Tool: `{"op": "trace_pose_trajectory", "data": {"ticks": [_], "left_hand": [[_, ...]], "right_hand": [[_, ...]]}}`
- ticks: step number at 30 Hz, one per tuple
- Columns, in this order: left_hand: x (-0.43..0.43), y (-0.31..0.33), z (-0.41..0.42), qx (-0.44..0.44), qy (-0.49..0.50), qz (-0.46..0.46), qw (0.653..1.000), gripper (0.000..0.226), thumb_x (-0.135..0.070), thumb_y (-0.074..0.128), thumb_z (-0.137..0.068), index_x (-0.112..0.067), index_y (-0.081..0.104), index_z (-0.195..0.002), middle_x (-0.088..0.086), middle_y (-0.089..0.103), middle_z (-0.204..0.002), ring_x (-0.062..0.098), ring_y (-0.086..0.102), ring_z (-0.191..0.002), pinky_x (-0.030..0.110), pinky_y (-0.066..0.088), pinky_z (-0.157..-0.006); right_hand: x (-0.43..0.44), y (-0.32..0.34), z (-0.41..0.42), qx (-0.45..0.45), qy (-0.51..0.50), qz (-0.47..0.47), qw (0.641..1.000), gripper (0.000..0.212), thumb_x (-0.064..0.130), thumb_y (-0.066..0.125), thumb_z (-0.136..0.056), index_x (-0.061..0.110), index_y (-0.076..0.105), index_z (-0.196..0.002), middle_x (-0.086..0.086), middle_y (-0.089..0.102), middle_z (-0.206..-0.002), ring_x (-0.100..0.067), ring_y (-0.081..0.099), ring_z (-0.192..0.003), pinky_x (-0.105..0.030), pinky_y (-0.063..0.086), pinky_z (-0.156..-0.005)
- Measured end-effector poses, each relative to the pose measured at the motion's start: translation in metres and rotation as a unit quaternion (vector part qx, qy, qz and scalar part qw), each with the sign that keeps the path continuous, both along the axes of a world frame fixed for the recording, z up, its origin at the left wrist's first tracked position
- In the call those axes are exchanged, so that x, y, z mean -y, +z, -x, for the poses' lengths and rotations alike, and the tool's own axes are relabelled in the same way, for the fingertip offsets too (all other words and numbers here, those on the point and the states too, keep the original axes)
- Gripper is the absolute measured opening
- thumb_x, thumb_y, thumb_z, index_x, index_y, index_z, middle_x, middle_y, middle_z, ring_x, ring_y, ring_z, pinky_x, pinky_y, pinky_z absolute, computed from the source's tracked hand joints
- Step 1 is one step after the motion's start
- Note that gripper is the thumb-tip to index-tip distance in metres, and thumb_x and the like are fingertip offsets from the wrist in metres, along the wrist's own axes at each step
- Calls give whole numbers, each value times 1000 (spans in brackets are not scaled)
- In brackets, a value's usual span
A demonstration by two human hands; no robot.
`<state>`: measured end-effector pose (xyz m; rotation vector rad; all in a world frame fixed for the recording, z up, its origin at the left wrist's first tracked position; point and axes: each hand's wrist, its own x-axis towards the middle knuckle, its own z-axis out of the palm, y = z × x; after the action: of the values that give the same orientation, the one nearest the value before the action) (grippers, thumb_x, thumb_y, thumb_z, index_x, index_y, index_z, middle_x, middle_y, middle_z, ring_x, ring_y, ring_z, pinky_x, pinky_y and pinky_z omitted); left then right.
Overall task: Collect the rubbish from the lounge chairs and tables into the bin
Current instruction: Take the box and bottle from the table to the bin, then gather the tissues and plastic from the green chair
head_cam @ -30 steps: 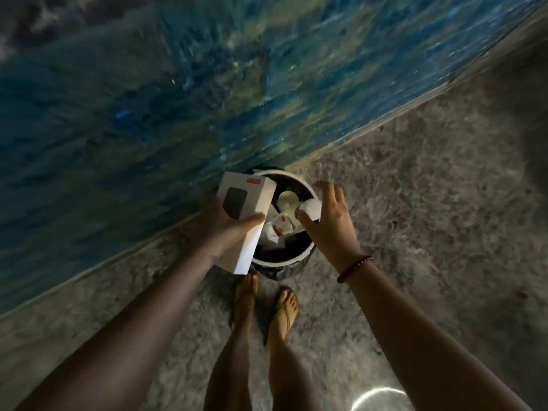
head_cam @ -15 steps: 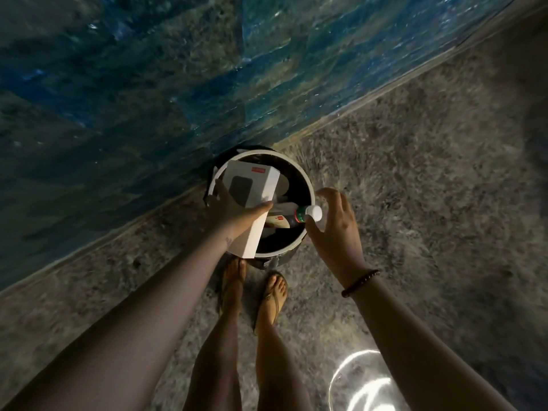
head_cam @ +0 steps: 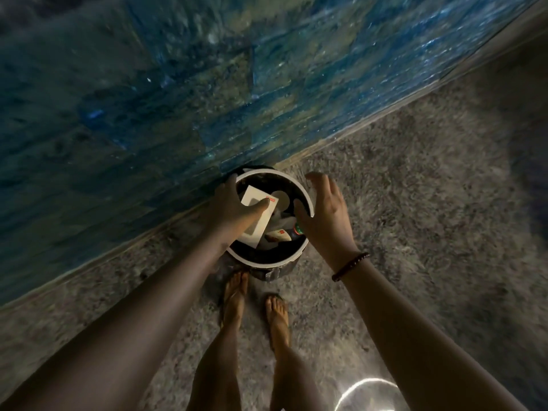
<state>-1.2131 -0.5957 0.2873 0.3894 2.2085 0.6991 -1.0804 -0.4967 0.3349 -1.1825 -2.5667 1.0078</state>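
A round bin (head_cam: 268, 263) with a white rim and dark inside stands on the floor against the wall. My left hand (head_cam: 232, 209) reaches into it and grips a white box (head_cam: 254, 232), with the thumb across the box's face. Beneath the box lie other bits of rubbish, among them a small carton with a red mark (head_cam: 278, 236) and a bottle (head_cam: 297, 231) partly hidden by my right hand. My right hand (head_cam: 326, 215) hovers over the bin's right rim, fingers spread and relaxed, holding nothing.
A blue-green stone wall (head_cam: 178, 99) runs diagonally right behind the bin. The floor (head_cam: 430, 203) is mottled grey. My feet in sandals (head_cam: 255, 310) stand just in front of the bin. A bright ring of light (head_cam: 367, 394) lies on the floor at bottom right.
My left hand has lowered the white box from the rim down into the bin. My right hand has let go of the bottle, which now lies inside, and has opened.
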Motion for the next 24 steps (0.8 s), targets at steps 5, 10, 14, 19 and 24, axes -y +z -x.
{"op": "trace_pose_trajectory", "data": {"ticks": [5, 10, 14, 19, 24], "left_hand": [[1, 69, 9, -87, -1, -100, 991, 84, -48, 68, -74, -28, 23, -142, 6, 35, -146, 26, 37, -131, 39, 36, -100], [17, 155, 0, -184, 27, -155, 970, 82, -43, 71, -74, -21, 30, -141, 8, 37, -144, 24, 38, -130, 25, 29, -97], [52, 231, -7, -251, 59, -176, 950, 84, -41, 73, -73, -18, 30, -141, 7, 35, -146, 21, 35, -132, 27, 28, -104], [124, 325, -6, -346, 114, -184, 913, 81, -34, 75, -72, -12, 35, -138, 12, 43, -139, 25, 43, -127, 29, 34, -104], [241, 409, -13, -428, 203, -157, 867, 79, -37, 74, -71, -14, 38, -137, 10, 50, -132, 24, 50, -119, 23, 36, -93]], "right_hand": [[-5, 56, 14, -57, 44, -31, 997, 46, 17, 61, -83, 6, 44, -124, -15, 52, -123, -30, 49, -113, -41, 43, -94], [-2, 131, 19, -116, 107, -70, 985, 46, 27, 59, -85, 10, 44, -125, -12, 52, -123, -28, 49, -115, -42, 42, -95], [13, 201, 27, -167, 183, -91, 965, 49, 31, 58, -85, 11, 42, -127, -11, 51, -125, -26, 47, -117, -39, 40, -99], [63, 288, 56, -248, 276, -106, 923, 47, 29, 59, -86, 8, 44, -125, -12, 52, -122, -29, 49, -114, -40, 42, -94], [170, 364, 95, -329, 413, -93, 844, 47, 28, 58, -86, 8, 44, -126, -13, 52, -123, -30, 49, -113, -40, 42, -93]]}}
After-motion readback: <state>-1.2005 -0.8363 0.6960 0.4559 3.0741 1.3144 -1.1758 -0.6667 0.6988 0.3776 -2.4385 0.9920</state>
